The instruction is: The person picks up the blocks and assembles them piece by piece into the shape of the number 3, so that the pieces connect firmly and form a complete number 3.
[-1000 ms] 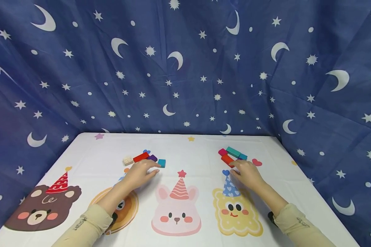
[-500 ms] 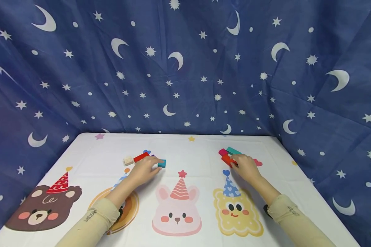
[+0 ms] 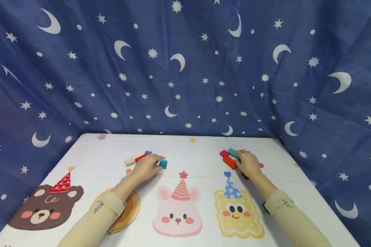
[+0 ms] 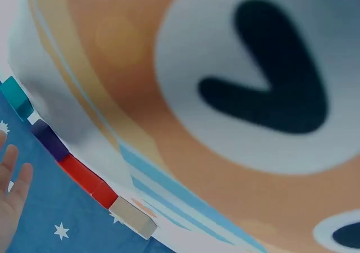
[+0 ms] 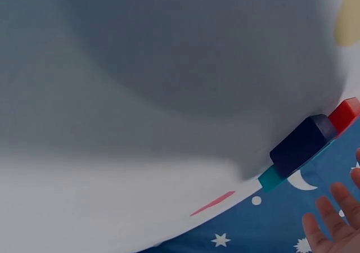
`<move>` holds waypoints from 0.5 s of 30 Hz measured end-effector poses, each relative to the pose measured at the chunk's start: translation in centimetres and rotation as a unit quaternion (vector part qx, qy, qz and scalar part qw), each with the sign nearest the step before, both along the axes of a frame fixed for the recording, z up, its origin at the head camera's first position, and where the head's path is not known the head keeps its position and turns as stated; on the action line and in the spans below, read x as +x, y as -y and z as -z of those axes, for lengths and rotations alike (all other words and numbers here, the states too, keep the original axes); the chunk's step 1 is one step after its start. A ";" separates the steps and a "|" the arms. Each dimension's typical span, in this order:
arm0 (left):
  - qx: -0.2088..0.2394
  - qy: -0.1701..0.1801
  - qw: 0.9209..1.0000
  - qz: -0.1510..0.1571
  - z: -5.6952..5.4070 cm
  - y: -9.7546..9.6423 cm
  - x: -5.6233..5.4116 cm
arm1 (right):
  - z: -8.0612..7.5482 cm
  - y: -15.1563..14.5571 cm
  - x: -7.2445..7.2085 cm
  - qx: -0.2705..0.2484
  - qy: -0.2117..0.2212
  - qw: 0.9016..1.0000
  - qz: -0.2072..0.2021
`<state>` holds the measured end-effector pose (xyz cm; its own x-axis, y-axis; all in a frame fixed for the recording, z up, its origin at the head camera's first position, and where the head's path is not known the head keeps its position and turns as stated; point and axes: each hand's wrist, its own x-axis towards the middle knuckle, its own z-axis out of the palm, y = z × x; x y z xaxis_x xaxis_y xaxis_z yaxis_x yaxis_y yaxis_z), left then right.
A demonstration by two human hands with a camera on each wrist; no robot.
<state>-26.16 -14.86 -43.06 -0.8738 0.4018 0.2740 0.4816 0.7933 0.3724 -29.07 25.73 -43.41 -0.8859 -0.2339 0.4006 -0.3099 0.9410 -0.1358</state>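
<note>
Table [image 3: 188, 157] carries two groups of blocks toward its far edge. Toward the far left corner, in a row: beige block [image 3: 129, 161], red block [image 3: 141, 157], purple block [image 4: 49, 140], teal cube [image 3: 163, 164]. Toward the far right corner: pink block [image 3: 224, 153], teal bar [image 3: 233, 153], orange-red block [image 3: 229, 162] and, on the near-edge side, dark block [image 3: 245, 176].

Left hand [image 3: 146, 168]: thumb and index wide apart beside the teal cube, nothing gripped that I can see. Contact with the cube: cannot tell.

Right hand [image 3: 248, 164]: fingers extended, none curled round a block, tips just by the right end of the teal bar; contact uncertain. The hand partly hides the dark block.

Change over the last half second: my left index no longer covers part of the cube; my right hand has shifted toward the right edge, baring the orange-red block and showing the dark one. Whether the dark block itself moved, cannot tell. Reading: hands repositioned, the other blocks seemingly not rearranged.
</note>
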 end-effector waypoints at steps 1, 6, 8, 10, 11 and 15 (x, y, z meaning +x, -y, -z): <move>-0.005 0.002 1.000 -0.001 0.0 0.0 -0.1 | 0.0 0.0 -0.1 0.000 0.005 1.000 0.004; -0.022 0.010 1.000 -0.001 0.1 0.1 -0.4 | 0.3 0.0 -0.4 -0.005 0.024 0.999 0.022; -0.029 0.014 0.999 0.003 0.1 0.1 -0.6 | 0.3 0.0 -0.6 -0.008 0.028 0.999 0.027; -0.035 0.016 0.999 0.009 0.0 0.0 -0.7 | 0.4 0.0 -0.9 -0.010 0.032 0.999 0.031; -0.038 0.017 0.999 0.012 -0.1 -0.1 -0.8 | 0.4 0.1 -1.0 -0.011 0.035 0.999 0.033; -0.055 0.029 0.998 0.019 -0.4 -0.4 -1.3 | 0.4 0.1 -1.7 -0.009 0.053 0.998 0.041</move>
